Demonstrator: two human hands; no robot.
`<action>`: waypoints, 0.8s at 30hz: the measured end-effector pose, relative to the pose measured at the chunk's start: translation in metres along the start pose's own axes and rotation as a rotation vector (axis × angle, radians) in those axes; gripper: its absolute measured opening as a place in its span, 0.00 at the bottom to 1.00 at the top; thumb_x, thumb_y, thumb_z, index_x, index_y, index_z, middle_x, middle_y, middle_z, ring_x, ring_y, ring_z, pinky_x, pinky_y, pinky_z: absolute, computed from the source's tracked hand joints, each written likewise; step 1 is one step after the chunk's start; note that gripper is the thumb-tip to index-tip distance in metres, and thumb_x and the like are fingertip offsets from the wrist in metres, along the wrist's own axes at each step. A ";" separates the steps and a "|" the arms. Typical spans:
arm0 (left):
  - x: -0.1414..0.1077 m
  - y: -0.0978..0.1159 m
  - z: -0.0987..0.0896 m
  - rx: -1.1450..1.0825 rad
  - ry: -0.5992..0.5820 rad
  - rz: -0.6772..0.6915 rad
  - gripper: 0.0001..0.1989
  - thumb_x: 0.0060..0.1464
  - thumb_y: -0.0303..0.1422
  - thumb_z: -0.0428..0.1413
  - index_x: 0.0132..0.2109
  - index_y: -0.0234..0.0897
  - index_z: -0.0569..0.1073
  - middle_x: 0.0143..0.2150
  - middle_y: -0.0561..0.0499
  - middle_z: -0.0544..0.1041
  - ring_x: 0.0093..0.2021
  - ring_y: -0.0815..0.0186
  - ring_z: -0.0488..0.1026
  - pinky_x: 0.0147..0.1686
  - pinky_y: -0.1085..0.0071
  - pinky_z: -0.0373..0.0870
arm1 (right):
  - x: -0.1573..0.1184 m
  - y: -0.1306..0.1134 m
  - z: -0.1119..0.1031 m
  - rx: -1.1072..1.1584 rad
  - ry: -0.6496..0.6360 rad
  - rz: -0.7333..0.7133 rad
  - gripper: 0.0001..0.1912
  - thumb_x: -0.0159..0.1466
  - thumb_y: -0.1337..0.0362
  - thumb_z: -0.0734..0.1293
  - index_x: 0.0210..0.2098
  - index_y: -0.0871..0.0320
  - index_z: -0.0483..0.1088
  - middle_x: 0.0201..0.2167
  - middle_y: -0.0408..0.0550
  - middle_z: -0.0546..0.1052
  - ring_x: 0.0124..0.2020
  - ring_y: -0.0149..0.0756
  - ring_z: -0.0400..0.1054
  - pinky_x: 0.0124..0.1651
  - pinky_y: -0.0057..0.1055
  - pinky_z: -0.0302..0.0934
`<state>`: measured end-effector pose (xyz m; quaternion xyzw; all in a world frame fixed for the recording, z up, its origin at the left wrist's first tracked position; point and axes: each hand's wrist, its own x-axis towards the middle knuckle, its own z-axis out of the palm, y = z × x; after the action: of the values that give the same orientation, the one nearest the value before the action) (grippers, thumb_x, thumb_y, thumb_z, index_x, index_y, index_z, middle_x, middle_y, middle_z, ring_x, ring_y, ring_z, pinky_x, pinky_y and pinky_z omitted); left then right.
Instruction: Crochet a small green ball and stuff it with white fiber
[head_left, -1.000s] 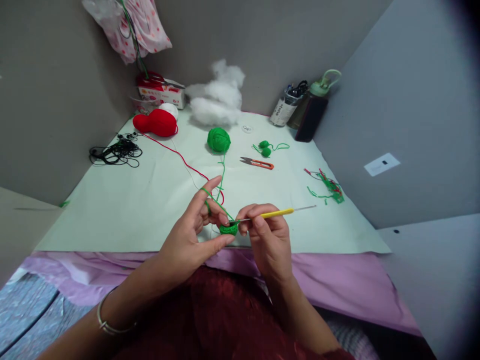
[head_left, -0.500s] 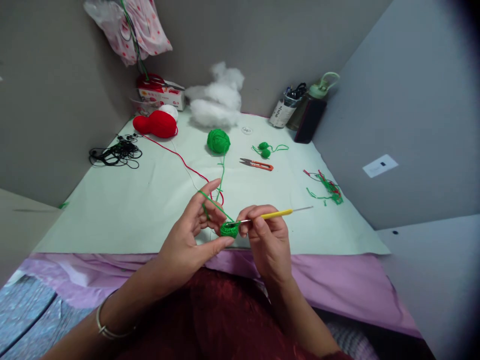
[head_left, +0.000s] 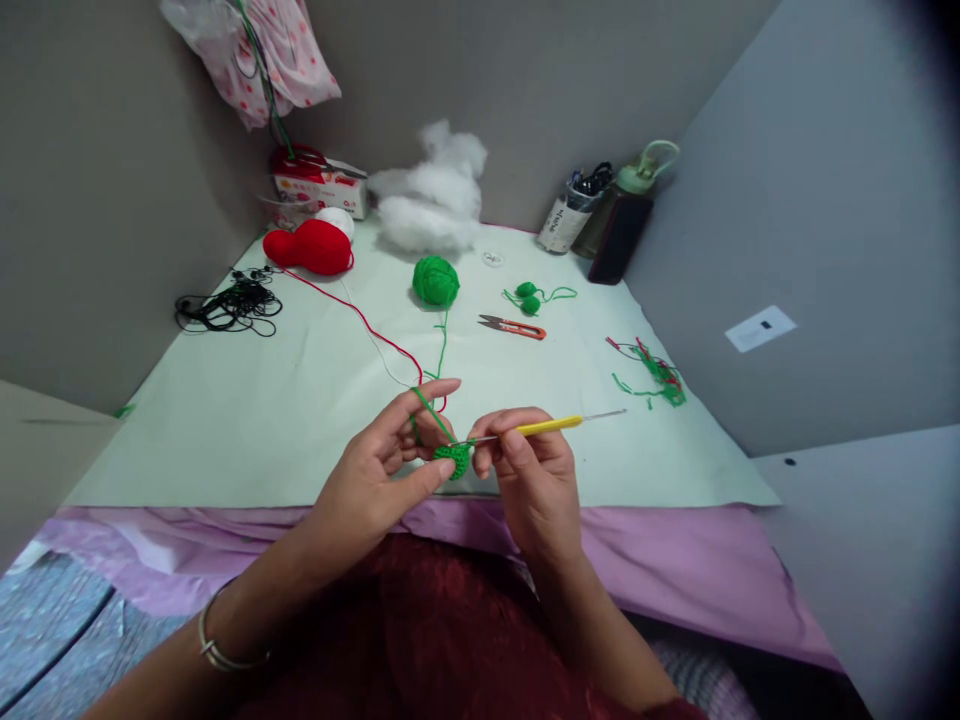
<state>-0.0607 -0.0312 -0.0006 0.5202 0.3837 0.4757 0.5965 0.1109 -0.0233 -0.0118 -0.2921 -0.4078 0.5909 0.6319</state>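
A small green crocheted piece (head_left: 454, 460) is pinched in my left hand (head_left: 390, 455), its thumb on the near side. Green yarn (head_left: 443, 345) runs from the green ball (head_left: 436, 281) to my left hand and over its raised index finger down to the piece. Between thumb and fingers, my right hand (head_left: 536, 480) grips a crochet hook with a yellow handle (head_left: 551, 426). The hook's left tip meets the upper edge of the piece; the thin other end points right.
Orange snips (head_left: 513, 327) and small green balls (head_left: 529, 304) lie beyond my hands. Red yarn (head_left: 315, 247), black cord (head_left: 232, 303) and white stuffing (head_left: 435, 200) sit left and back. Yarn scraps (head_left: 660, 380), a pen cup (head_left: 562, 222) and a phone (head_left: 621, 238) are at right.
My left index finger has bent down toward the right, and the green piece has tilted and shifted slightly left. My right hand has barely moved.
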 end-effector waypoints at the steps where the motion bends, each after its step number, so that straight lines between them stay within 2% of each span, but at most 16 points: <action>1: 0.000 0.000 0.001 -0.015 0.008 -0.005 0.30 0.61 0.29 0.65 0.67 0.49 0.70 0.41 0.55 0.74 0.42 0.70 0.74 0.47 0.73 0.73 | 0.000 0.000 0.000 0.003 0.000 0.000 0.04 0.66 0.60 0.74 0.36 0.53 0.81 0.33 0.43 0.83 0.26 0.26 0.71 0.30 0.24 0.67; 6: 0.002 -0.001 0.004 -0.129 -0.015 -0.020 0.34 0.60 0.30 0.65 0.70 0.46 0.64 0.41 0.54 0.74 0.41 0.69 0.77 0.44 0.74 0.75 | -0.001 0.003 -0.003 -0.050 -0.015 -0.022 0.03 0.67 0.61 0.73 0.38 0.51 0.82 0.34 0.42 0.83 0.28 0.26 0.71 0.31 0.24 0.66; 8: 0.002 -0.002 0.004 -0.144 -0.038 -0.062 0.38 0.61 0.31 0.64 0.73 0.47 0.58 0.42 0.53 0.74 0.36 0.71 0.78 0.38 0.74 0.76 | -0.001 0.005 -0.005 -0.106 -0.027 -0.033 0.04 0.68 0.60 0.73 0.38 0.51 0.81 0.36 0.43 0.84 0.29 0.27 0.71 0.31 0.25 0.65; 11: 0.001 -0.002 0.003 -0.125 -0.056 -0.114 0.42 0.62 0.33 0.64 0.75 0.51 0.52 0.43 0.54 0.74 0.22 0.79 0.68 0.23 0.79 0.67 | -0.002 0.007 -0.009 -0.182 -0.046 -0.042 0.05 0.69 0.60 0.72 0.40 0.51 0.81 0.38 0.44 0.84 0.29 0.27 0.70 0.31 0.26 0.63; 13: 0.000 -0.001 0.002 -0.117 -0.039 -0.110 0.43 0.62 0.34 0.65 0.76 0.51 0.51 0.42 0.55 0.73 0.20 0.82 0.61 0.18 0.81 0.60 | -0.003 0.008 -0.010 -0.193 -0.048 -0.050 0.05 0.70 0.60 0.71 0.40 0.51 0.81 0.38 0.44 0.84 0.30 0.28 0.71 0.32 0.26 0.64; 17: 0.000 0.001 0.003 -0.101 -0.022 -0.103 0.45 0.60 0.33 0.66 0.76 0.51 0.51 0.42 0.55 0.72 0.22 0.80 0.61 0.19 0.81 0.59 | -0.003 0.005 -0.008 -0.104 -0.054 -0.055 0.05 0.70 0.61 0.71 0.40 0.51 0.81 0.37 0.43 0.84 0.31 0.28 0.74 0.32 0.25 0.68; 21: 0.002 0.001 0.003 -0.077 0.001 -0.078 0.41 0.60 0.30 0.65 0.74 0.47 0.57 0.41 0.55 0.71 0.25 0.79 0.62 0.28 0.80 0.65 | -0.001 0.001 -0.005 -0.028 -0.063 -0.050 0.06 0.71 0.61 0.69 0.39 0.52 0.80 0.35 0.43 0.84 0.30 0.27 0.76 0.32 0.23 0.69; 24: 0.001 0.000 0.002 -0.066 0.000 -0.088 0.41 0.60 0.30 0.65 0.75 0.46 0.56 0.40 0.55 0.71 0.27 0.77 0.61 0.32 0.77 0.66 | 0.000 -0.003 -0.007 -0.049 -0.090 -0.051 0.07 0.72 0.61 0.68 0.39 0.53 0.78 0.36 0.44 0.84 0.30 0.28 0.76 0.33 0.25 0.70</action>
<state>-0.0582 -0.0309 -0.0002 0.4830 0.3901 0.4615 0.6337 0.1181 -0.0228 -0.0129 -0.2702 -0.4573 0.5769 0.6205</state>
